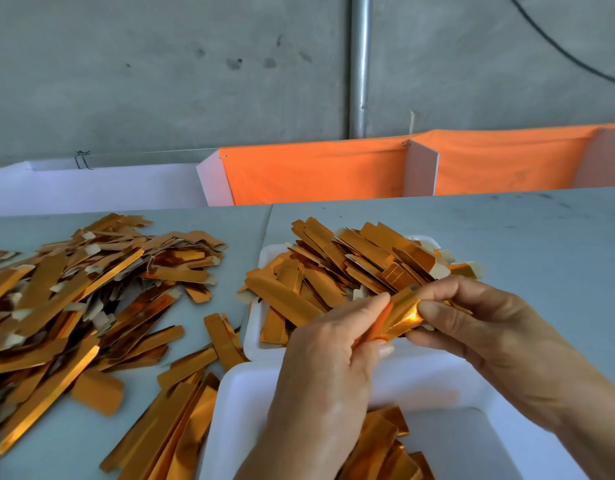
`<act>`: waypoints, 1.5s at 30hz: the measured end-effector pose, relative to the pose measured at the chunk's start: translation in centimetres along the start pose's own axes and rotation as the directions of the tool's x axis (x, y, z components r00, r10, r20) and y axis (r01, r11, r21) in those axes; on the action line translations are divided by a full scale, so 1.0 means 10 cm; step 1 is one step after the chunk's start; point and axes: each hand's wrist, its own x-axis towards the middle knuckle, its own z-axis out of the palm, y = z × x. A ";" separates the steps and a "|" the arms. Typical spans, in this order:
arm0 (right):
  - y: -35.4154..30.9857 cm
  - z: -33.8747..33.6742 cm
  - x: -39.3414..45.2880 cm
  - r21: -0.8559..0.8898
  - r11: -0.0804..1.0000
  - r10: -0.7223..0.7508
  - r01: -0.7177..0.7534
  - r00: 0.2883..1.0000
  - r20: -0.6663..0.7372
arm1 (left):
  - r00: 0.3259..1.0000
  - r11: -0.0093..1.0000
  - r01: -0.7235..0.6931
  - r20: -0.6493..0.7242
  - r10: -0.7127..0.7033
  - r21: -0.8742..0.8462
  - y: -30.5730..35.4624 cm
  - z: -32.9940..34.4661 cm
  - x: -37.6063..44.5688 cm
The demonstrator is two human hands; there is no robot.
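Note:
Both hands hold one shiny gold card strip (401,315) above the trays, and it is bent between them. My left hand (328,362) pinches its left end with thumb and fingers. My right hand (472,318) pinches its right end. Behind the hands a white foam tray (256,327) is heaped with several gold strips (337,271). A second white foam tray (437,389) lies near me under my wrists, with several folded gold pieces (385,448) in it.
A large loose pile of gold strips (91,292) covers the grey table (541,244) on the left. More strips (181,420) lie by the near tray. Orange cloth bins (316,171) and a white bin (91,188) stand behind the table against a concrete wall.

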 end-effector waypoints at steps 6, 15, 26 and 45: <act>-0.01 0.04 -0.02 0.078 0.996 0.045 -0.047 0.999 0.020 | 1.000 1.000 -0.016 -0.024 0.016 0.001 -0.02 -0.03 0.00; 0.01 0.00 0.01 0.274 0.948 0.172 -0.161 0.985 -0.013 | 1.000 0.993 -0.014 0.011 0.016 -0.119 -0.03 -0.07 0.00; 0.04 0.04 0.01 0.025 1.000 -0.018 0.019 1.000 -0.010 | 0.997 0.988 0.057 0.052 -0.050 -0.144 -0.06 -0.11 -0.01; 0.03 0.00 0.01 -0.059 0.998 0.030 -0.025 0.996 0.083 | 0.993 1.000 -0.006 0.114 0.007 -0.008 -0.04 -0.11 -0.02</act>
